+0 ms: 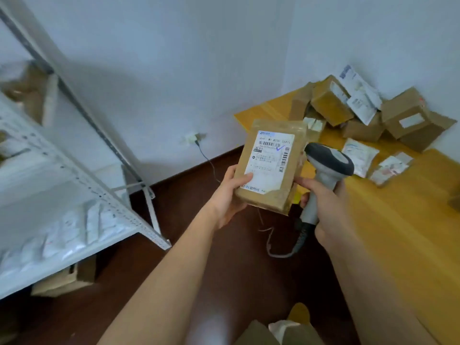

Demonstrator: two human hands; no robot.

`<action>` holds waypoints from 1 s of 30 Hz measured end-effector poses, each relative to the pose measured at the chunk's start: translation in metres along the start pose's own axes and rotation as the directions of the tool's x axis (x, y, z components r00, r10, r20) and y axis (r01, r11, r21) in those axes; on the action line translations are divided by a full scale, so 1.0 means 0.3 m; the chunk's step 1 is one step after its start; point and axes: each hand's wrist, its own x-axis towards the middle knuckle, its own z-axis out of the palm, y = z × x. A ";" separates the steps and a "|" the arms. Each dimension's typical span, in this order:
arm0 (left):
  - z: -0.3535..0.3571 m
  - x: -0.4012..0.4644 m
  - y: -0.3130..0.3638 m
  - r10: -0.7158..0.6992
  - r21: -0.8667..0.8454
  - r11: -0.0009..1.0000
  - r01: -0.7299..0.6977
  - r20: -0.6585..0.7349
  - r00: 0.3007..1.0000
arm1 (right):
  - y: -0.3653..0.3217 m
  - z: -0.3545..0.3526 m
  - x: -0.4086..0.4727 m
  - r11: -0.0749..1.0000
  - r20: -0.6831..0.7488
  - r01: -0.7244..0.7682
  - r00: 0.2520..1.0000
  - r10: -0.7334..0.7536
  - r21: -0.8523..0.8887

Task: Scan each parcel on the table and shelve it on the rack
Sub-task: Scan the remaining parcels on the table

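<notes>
The left hand gripped a flat brown parcel by its lower left corner, thumb on the white label, holding it above the dark floor. Just beside it, the right hand clasped the handle of a grey scanner. Farther right, boxes and white mailers lay heaped on the yellow table. Left stood a white rack holding white mailers.

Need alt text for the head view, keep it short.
A person's left hand holds up a labelled brown parcel while the right hand grips a barcode scanner beside it. More parcels sit on the yellow table; a white rack stands left.
</notes>
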 end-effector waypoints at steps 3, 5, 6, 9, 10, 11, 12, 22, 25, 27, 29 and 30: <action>-0.274 -0.259 0.063 0.113 -0.099 0.987 -0.129 -0.152 0.982 | 0.062 0.265 -0.212 1.000 0.173 -0.008 0.985 0.005 0.019; -0.424 -0.434 0.105 0.161 -0.113 0.974 -0.194 -0.247 0.955 | 0.106 0.423 -0.344 1.000 0.289 -0.013 0.957 0.004 0.028; -0.499 -0.525 0.119 0.181 -0.109 0.968 -0.224 -0.310 0.933 | 0.127 0.498 -0.412 0.999 0.349 -0.025 0.937 0.016 0.024; -0.737 -0.820 0.154 0.239 -0.087 0.944 -0.317 -0.482 0.843 | 0.197 0.736 -0.625 0.998 0.531 -0.057 0.845 0.061 -0.025; -0.807 -0.907 0.159 0.247 -0.087 0.936 -0.341 -0.529 0.812 | 0.220 0.808 -0.689 0.997 0.581 -0.059 0.810 0.076 -0.049; -0.872 -0.987 0.158 0.247 -0.092 0.927 -0.364 -0.582 0.775 | 0.247 0.875 -0.748 0.996 0.622 -0.056 0.778 0.090 -0.074; -0.933 -1.058 0.154 0.241 -0.105 0.915 -0.390 -0.631 0.737 | 0.272 0.936 -0.805 0.994 0.655 -0.051 0.749 0.104 -0.100; -1.434 -1.459 0.108 0.159 -0.170 0.786 -0.594 -0.874 0.460 | 0.566 1.486 -1.189 0.956 0.859 0.056 0.456 0.233 -0.289; -1.623 -1.560 0.153 0.127 -0.149 0.778 -0.610 -0.914 0.385 | 0.642 1.706 -1.283 0.945 0.888 0.084 0.378 0.262 -0.315; -1.752 -1.628 0.203 0.094 -0.151 0.758 -0.634 -0.937 0.336 | 0.681 1.862 -1.350 0.939 0.899 0.099 0.336 0.279 -0.328; -1.888 -1.695 0.255 0.059 -0.152 0.749 -0.645 -0.954 0.294 | 0.712 2.014 -1.420 0.938 0.906 0.092 0.304 0.294 -0.335; -1.955 -1.728 0.283 0.053 -0.143 0.745 -0.651 -0.961 0.271 | 0.727 2.091 -1.457 0.940 0.913 0.084 0.277 0.298 -0.332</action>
